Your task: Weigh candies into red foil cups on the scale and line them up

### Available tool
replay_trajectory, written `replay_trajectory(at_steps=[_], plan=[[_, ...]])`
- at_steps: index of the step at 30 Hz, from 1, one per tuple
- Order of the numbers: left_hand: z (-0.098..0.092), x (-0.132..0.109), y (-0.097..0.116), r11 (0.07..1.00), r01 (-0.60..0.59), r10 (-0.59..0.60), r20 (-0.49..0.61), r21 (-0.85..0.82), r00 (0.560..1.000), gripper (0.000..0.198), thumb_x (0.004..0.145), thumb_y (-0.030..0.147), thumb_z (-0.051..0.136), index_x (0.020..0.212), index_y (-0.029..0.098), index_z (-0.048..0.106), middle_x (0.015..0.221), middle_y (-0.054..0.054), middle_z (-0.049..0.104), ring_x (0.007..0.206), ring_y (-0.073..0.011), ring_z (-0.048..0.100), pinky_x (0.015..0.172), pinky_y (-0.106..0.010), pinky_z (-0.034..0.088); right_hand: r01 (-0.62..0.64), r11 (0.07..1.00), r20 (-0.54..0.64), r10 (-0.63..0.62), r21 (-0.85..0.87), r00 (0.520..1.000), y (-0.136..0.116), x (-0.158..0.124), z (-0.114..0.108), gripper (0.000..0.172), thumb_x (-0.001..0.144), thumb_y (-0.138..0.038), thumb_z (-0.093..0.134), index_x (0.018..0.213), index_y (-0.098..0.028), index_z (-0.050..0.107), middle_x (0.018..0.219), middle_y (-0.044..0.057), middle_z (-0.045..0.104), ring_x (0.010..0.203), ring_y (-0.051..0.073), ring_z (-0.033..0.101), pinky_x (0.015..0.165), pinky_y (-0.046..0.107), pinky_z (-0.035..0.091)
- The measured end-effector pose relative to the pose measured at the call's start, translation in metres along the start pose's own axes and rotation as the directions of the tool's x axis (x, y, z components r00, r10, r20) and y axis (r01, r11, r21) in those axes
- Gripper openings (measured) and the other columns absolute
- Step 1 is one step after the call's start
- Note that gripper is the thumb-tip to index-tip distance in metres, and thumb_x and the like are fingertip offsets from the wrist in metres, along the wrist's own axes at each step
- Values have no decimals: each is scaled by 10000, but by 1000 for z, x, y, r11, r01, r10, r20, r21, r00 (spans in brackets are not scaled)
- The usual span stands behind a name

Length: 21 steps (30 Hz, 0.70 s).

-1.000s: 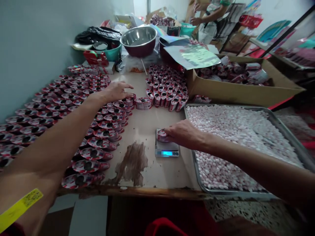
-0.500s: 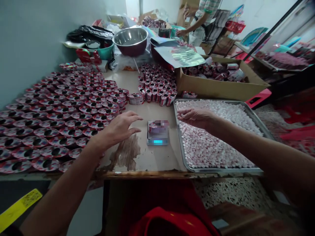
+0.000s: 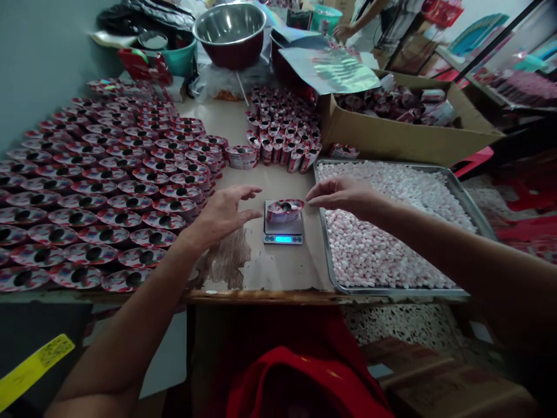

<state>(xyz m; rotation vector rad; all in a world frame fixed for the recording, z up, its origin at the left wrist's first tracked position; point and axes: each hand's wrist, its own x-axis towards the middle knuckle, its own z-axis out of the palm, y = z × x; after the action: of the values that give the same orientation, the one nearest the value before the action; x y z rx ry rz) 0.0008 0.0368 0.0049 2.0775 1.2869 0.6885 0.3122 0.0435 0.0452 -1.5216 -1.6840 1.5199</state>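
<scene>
A small digital scale (image 3: 282,232) with a lit blue display stands on the table. On its plate sits an oval red-and-white printed tin (image 3: 284,213) with a dark round opening in its top. My left hand (image 3: 226,212) hovers just left of the scale, thumb and fingers apart, holding nothing. From the right, my right hand (image 3: 337,193) reaches to the tin's edge with its fingers drawn together; what they hold, if anything, is hidden. Beneath that wrist lies a metal tray (image 3: 329,255) filled with small white and pinkish candy-like pieces (image 3: 369,249).
Rows of similar oval tins (image 3: 93,220) cover the table's left side. Several upright tins (image 3: 282,136) stand behind the scale. A cardboard box (image 3: 404,133) of tins is at back right, a steel bowl (image 3: 230,35) behind. Another person's hand (image 3: 343,32) shows at the far back.
My right hand has moved left from over the tray to the tin on the scale. My left hand has come slightly closer to the scale. The view has tilted down.
</scene>
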Motion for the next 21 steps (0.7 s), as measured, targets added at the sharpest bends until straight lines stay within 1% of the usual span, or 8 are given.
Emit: replay_trajectory(at_steps=[3, 6, 9, 11, 15, 18, 21], plan=[[8, 1, 2, 1000, 9, -9, 9, -24, 1000, 631, 791, 295, 902, 1387, 201, 718, 1339, -101, 778, 1209, -285, 741, 1096, -420, 573, 77, 985, -9, -79, -152, 997, 3, 6, 7, 276, 727, -410, 881, 800, -159, 793, 741, 40, 723, 697, 160, 579, 644, 294, 401], [11, 1, 2, 999, 20, -20, -1, -33, 1000, 606, 798, 291, 905, 1371, 209, 727, 1330, -97, 781, 1214, -286, 740, 1103, -417, 569, 108, 957, -28, -120, -268, 992, 4, 12, 13, 351, 743, -492, 860, 788, -150, 792, 694, 23, 680, 669, 153, 543, 620, 298, 344], [8, -1, -3, 999, 32, -33, -19, -27, 999, 583, 809, 309, 901, 1359, 211, 735, 1338, -98, 779, 1217, -295, 739, 1112, -430, 564, 114, 940, -30, -130, -322, 991, 5, 17, 13, 400, 748, -537, 851, 762, -141, 789, 661, 17, 650, 652, 143, 510, 602, 297, 313], [6, -3, -7, 999, 45, -46, -12, -23, 999, 574, 808, 307, 901, 1350, 209, 741, 1339, -97, 780, 1217, -301, 740, 1111, -439, 565, 103, 935, -31, -121, -341, 992, 7, 19, 13, 415, 751, -553, 849, 741, -143, 785, 643, 12, 636, 645, 138, 492, 593, 295, 299], [7, -2, -9, 996, 68, -68, 9, -53, 998, 569, 793, 276, 909, 1336, 216, 753, 1302, -84, 796, 1200, -289, 748, 1099, -424, 573, 90, 933, -36, -109, -349, 993, 4, 23, 19, 365, 775, -507, 832, 740, -146, 792, 637, 8, 639, 631, 129, 478, 585, 296, 296], [19, 1, -4, 994, 66, -65, 16, -86, 998, 564, 776, 263, 915, 1317, 219, 762, 1272, -84, 804, 1188, -285, 749, 1092, -421, 573, 103, 922, -19, -119, -373, 993, -4, 30, 27, 270, 776, -411, 828, 760, -142, 812, 661, 23, 677, 647, 135, 516, 595, 296, 306], [45, 5, 1, 982, 61, -59, 16, -179, 998, 491, 772, 265, 910, 1245, 234, 784, 1238, -75, 814, 1156, -287, 754, 1050, -419, 582, 139, 928, 24, -139, -345, 990, -12, 38, 31, 279, 764, -415, 855, 767, -140, 810, 689, 38, 699, 668, 150, 553, 605, 291, 336]])
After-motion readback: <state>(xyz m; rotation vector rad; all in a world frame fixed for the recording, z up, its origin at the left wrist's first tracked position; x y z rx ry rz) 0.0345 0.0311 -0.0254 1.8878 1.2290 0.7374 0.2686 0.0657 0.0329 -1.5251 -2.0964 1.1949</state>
